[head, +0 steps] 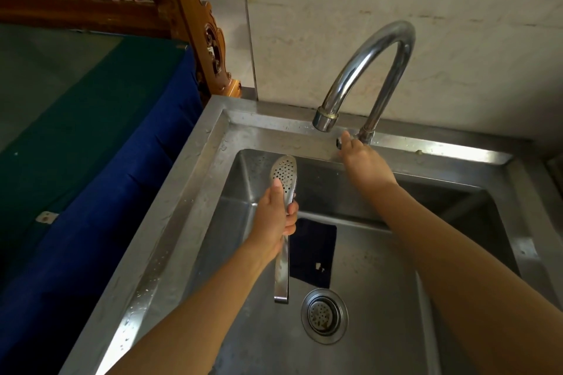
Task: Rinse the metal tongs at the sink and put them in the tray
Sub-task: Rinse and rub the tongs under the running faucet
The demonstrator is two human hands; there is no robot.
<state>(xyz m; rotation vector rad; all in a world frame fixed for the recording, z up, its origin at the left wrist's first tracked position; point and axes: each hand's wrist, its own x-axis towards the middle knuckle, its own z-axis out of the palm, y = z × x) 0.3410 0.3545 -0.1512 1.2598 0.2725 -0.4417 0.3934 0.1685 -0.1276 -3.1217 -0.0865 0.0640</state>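
The left hand point(278, 216) has its fingers and thumb curled round the middle of the tongs point(285, 172), holding them over the sink point(182, 192) with the perforated end toward its back wall. The right hand point(362, 158) reaches the tap point(374, 70) lever point(339, 143) on the sink's back rim; whether it grips it I cannot tell. A dark cloth point(313, 253) lies on the sink floor, just behind the drain point(324, 315).

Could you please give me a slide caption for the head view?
At the sink, left hand holds metal tongs while right hand reaches the tap handle.
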